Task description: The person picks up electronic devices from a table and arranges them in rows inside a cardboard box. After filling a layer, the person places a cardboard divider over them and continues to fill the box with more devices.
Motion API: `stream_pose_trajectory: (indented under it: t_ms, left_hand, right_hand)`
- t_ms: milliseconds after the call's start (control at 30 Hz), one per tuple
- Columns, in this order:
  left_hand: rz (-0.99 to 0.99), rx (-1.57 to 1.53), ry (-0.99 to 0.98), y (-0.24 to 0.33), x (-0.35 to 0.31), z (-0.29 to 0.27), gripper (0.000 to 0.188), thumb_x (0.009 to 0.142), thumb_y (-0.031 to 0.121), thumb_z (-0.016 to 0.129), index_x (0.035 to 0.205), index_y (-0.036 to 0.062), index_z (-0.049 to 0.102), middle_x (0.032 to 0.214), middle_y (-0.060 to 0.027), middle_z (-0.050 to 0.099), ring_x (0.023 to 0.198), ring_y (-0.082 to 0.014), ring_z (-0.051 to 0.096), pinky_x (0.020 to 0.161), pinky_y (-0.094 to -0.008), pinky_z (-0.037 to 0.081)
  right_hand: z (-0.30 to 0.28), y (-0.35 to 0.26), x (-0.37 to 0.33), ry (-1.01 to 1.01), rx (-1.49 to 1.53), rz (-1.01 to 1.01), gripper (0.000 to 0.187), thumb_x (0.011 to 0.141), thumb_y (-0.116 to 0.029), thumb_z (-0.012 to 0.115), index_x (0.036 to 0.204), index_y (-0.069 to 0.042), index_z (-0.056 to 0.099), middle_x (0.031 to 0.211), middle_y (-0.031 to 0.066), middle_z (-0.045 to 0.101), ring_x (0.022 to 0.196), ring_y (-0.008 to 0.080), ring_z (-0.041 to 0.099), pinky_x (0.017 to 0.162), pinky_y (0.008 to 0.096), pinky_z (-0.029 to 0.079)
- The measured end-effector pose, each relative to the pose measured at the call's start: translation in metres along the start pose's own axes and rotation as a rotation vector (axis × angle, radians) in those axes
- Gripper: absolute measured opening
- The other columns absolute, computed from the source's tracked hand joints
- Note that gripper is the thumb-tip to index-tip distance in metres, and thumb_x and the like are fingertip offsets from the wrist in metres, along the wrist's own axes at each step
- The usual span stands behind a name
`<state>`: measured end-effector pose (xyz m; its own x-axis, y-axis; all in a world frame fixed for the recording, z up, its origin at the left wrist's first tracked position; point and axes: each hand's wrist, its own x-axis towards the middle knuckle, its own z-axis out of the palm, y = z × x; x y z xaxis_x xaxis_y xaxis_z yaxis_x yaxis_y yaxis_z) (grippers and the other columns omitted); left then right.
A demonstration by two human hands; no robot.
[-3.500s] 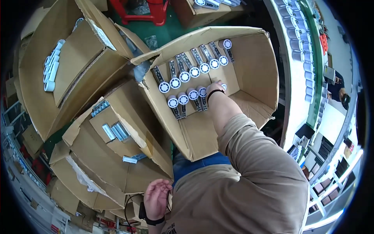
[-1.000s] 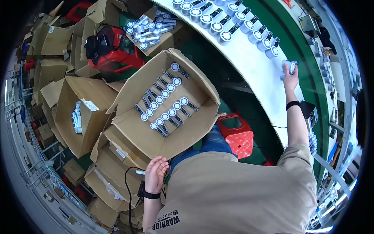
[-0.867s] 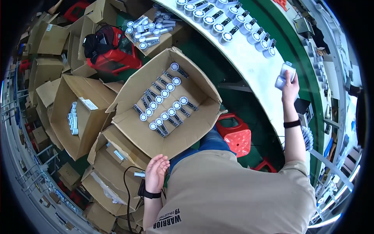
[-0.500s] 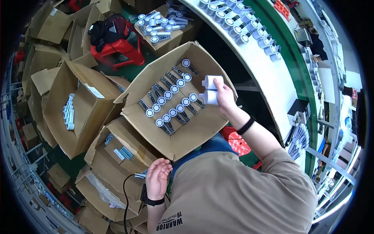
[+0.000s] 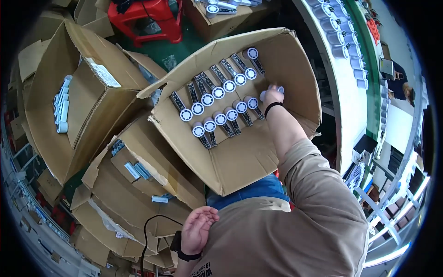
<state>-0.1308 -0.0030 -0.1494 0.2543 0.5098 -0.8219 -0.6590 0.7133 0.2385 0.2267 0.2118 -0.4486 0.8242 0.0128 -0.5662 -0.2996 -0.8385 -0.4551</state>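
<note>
My right hand (image 5: 273,95) reaches down into the big open cardboard box (image 5: 247,159), closed around white round-headed devices (image 5: 280,89) that it mostly hides. White parts stick out on both sides of my fingers. Beside it in the box lie two slanting rows of similar round-headed devices (image 5: 229,86), white with dark patterned handles. The nearest of these is a device (image 5: 251,102) at the right end of the lower row. Below the box, close to my shirt, my left hand (image 5: 199,231) is held up with loosely curled fingers and nothing in it.
To the left stand an open carton (image 5: 99,127) with a stack of pale blue-white pieces (image 5: 62,104) and a lower carton (image 5: 143,194) with blue pieces (image 5: 138,171). A red stool (image 5: 147,23) is behind. A white bench (image 5: 330,78) with rows of devices curves along the right.
My right hand has gone from above the box's right side down into it, carrying the two white devices. The view has shifted closer over the box. My left hand stays raised and empty.
</note>
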Motion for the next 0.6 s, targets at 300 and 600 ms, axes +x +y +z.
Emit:
stream_pose_trajectory:
  t_ms: [300,600]
  left_hand:
    - [-0.086,-0.005,0.041,0.001,0.016,-0.030,0.027,0.094,0.007,0.045,0.118,-0.0044,0.050,0.114,-0.0182,0.057,0.100,-0.0238,0.058,0.092,-0.0359,0.045]
    - [-0.093,0.019,0.046,0.000,0.023,-0.027,0.027,0.094,0.006,0.045,0.118,-0.0045,0.050,0.114,-0.0184,0.057,0.100,-0.0234,0.058,0.092,-0.0361,0.045]
  right_hand:
    - [0.077,0.021,0.071,0.259,0.136,0.285,0.057,0.094,-0.041,0.042,0.139,-0.007,0.037,0.132,0.0097,0.053,0.122,0.0238,0.050,0.104,0.0309,0.034]
    - [0.107,0.051,0.117,0.423,0.434,0.428,0.055,0.096,-0.042,0.035,0.139,-0.009,0.038,0.136,0.0045,0.050,0.124,0.0220,0.047,0.107,0.0328,0.031]
